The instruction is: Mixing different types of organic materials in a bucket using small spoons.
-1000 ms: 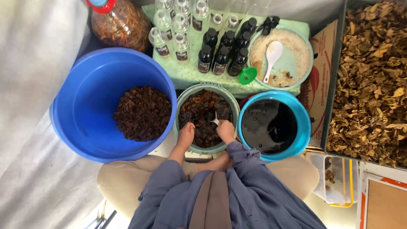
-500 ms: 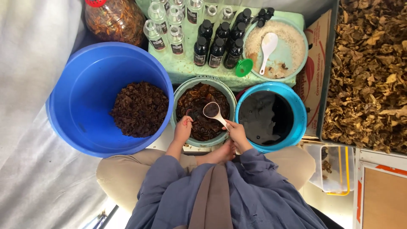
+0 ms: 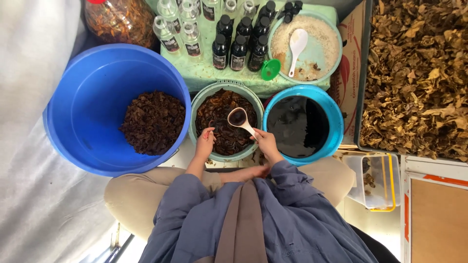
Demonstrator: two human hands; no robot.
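A small teal bowl (image 3: pixel 197 108) full of dark brown wet leaves sits in front of my knees. My right hand (image 3: pixel 265 142) grips a pale spoon (image 3: pixel 239 119) by its handle; the spoon's bowl holds dark liquid and hovers over the leaves. My left hand (image 3: pixel 205 142) rests on the near left rim of that bowl, fingers curled on the leaves. To the right stands a light blue bowl (image 3: pixel 334 122) of black liquid. On the left a big blue tub (image 3: pixel 83 107) holds a heap of dark leaf bits.
Behind the bowls a green tray (image 3: pixel 202 73) carries dark bottles (image 3: pixel 239 46), clear bottles (image 3: pixel 178 27), a green funnel (image 3: pixel 269 69) and a teal plate (image 3: pixel 317 73) with a white spoon (image 3: pixel 296 44). A crate of dried leaves (image 3: pixel 419 73) fills the right. A clear container (image 3: pixel 373 180) lies by my right knee.
My right hand lifted out of the leaves, holding the spoon, which now carries dark liquid above the teal bowl. My left hand stayed at the bowl's near rim.
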